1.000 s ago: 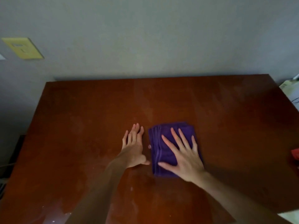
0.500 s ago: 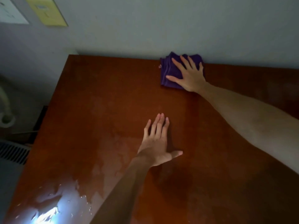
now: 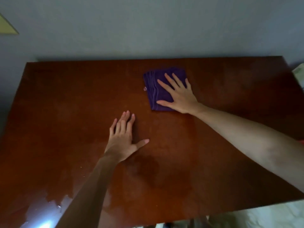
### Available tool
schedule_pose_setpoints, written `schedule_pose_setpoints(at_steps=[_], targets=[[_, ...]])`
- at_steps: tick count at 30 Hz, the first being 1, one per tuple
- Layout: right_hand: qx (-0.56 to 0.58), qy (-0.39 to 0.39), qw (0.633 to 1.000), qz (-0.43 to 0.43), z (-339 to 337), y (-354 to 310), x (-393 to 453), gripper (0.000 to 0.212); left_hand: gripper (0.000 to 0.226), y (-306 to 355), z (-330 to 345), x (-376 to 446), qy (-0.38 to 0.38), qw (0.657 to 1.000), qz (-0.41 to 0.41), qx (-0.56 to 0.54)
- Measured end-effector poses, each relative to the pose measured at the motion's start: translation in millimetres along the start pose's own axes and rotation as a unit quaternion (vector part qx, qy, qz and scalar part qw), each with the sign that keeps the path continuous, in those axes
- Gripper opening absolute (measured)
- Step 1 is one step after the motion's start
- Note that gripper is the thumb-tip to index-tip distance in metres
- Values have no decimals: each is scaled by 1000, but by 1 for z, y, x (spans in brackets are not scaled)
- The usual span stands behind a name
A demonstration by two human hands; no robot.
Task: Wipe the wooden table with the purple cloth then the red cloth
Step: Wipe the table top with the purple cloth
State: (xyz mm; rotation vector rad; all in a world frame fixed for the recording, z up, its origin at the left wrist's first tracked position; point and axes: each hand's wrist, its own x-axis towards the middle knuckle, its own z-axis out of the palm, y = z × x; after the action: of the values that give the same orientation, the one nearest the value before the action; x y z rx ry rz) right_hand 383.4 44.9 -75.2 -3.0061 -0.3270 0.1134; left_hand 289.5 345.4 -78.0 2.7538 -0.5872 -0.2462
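Note:
The folded purple cloth (image 3: 154,89) lies on the dark reddish wooden table (image 3: 65,104), right of centre and towards the far edge. My right hand (image 3: 179,96) presses flat on the cloth's right half with the fingers spread. My left hand (image 3: 122,139) rests palm down on the bare wood, nearer and to the left of the cloth, holding nothing. A small sliver of red, perhaps the red cloth (image 3: 301,141), shows at the right edge behind my right forearm.
A grey wall runs along the table's far edge, with a yellow plate (image 3: 6,26) on it at upper left. Wet glare (image 3: 46,216) marks the near left corner. Pale fabric (image 3: 263,216) lies below the near edge at right.
My right hand pushed the purple cloth from mid-table out to the far edge, then drew it back part of the way. My left hand stayed flat on the wood.

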Motion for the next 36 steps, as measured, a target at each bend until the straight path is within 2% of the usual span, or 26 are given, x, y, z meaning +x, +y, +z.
schedule_pose_setpoints(at_steps=[4,8,11,14,16,19,21,25,29,36], targets=[[-19,3,1000,-4,3,45,-100,96,114,6,4,-3,-14,998,-47,-29],[-25,23,999,19,2,82,-212,96,87,31,6,-10,-1,994,-102,-31],[-28,32,998,44,6,101,-311,96,74,82,18,-16,38,990,-128,-51],[-32,28,996,80,15,110,-394,96,70,162,49,-15,50,993,-86,-65],[-24,24,995,96,18,110,-422,95,67,219,74,-9,46,996,-41,-60],[-1,19,993,115,17,113,-419,96,64,280,102,3,37,997,-7,-62],[7,25,993,113,16,116,-409,96,66,292,114,7,21,998,-13,-57],[13,41,993,110,8,145,-354,93,67,289,125,9,25,1000,-8,-3],[20,38,991,125,0,176,-285,93,69,293,124,12,11,1000,-17,-1],[20,54,991,123,-1,169,-301,92,73,294,114,14,-38,998,-38,-22]])
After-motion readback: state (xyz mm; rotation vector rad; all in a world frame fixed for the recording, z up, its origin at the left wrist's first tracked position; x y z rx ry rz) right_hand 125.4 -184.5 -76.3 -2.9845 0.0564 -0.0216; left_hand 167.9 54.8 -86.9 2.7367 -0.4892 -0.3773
